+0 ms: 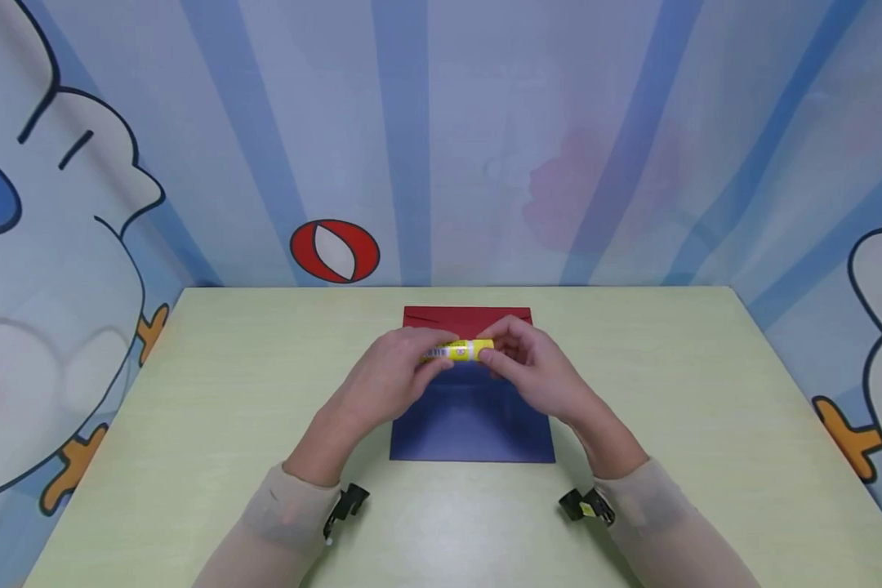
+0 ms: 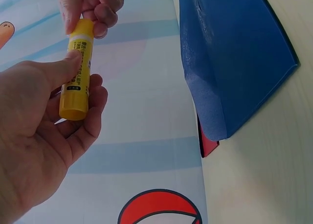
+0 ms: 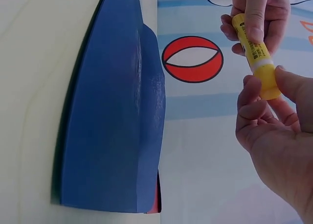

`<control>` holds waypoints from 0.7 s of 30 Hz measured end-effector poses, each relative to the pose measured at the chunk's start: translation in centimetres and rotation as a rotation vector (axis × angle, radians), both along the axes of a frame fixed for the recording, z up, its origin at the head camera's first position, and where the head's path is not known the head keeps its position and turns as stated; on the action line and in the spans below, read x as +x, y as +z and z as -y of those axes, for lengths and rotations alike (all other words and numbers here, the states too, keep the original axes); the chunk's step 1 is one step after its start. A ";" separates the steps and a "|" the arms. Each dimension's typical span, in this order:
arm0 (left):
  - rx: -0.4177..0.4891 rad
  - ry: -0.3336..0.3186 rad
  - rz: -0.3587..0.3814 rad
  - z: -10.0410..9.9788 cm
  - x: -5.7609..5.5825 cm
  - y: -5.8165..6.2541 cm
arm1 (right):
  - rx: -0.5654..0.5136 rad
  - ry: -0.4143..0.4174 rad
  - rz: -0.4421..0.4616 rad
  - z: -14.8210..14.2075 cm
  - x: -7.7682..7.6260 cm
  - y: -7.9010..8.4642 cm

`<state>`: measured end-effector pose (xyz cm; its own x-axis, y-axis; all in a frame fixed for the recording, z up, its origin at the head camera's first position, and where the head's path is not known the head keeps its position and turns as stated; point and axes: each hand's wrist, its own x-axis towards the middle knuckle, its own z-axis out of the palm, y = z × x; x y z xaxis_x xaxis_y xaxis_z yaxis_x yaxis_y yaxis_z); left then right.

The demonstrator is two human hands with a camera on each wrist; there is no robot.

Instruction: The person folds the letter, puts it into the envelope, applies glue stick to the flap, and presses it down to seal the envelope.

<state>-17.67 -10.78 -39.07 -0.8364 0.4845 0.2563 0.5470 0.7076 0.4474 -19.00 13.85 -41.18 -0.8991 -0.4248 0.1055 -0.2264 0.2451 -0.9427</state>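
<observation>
Item held: one glue stick point(image 1: 461, 350), a slim, smooth yellow cylinder with dark print on its label and a white band near one end. It lies crosswise between both hands, raised off the work surface, over the middle of the stacked sheets as the head view looks down.

Grip, left: the left hand point(image 1: 393, 371), at 9 o'clock of the stick, is clamped round the labelled body, thumb on one side and curled fingers on the other. Grip, right: the right hand point(image 1: 536, 371), at 3 o'clock, pinches the yellow end beyond the white band between thumb and fingers.

At 6 o'clock of the stick lies a blue sheet point(image 1: 473, 425), matt and straight-edged; the wrist views show a folded strip lifting along its far side (a crinkled sheen marks this strip). At 12 o'clock a red sheet point(image 1: 467, 315) extends past it, its corner emerging from underneath.

The table point(image 1: 691, 392) is pale yellow-green, faintly grained. Beyond stands a striped blue backdrop point(image 1: 478, 122), bearing a printed red-and-white ball point(image 1: 336, 251) at 10 o'clock. Beige sleeves point(image 1: 275, 523) cover the forearms; small black devices point(image 1: 347, 504) sit by both wrists, at 7 and 5 o'clock.
</observation>
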 end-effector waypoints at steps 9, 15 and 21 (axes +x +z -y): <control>0.011 0.000 -0.018 -0.1 0.1 0.0 | 0.013 -0.012 0.188 -0.2 0.0 0.4; 0.012 0.000 0.000 -0.1 0.2 0.0 | 0.011 -0.009 0.111 0.0 0.0 0.2; 0.007 0.022 0.037 -0.1 0.1 0.0 | 0.014 0.004 0.030 -0.1 0.0 0.2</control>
<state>-17.55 -10.69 -39.08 -0.8559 0.4640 0.2283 0.5141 0.7160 0.4724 -18.97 13.99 -41.03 -0.9000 -0.4297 0.0729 -0.1993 0.2571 -0.9456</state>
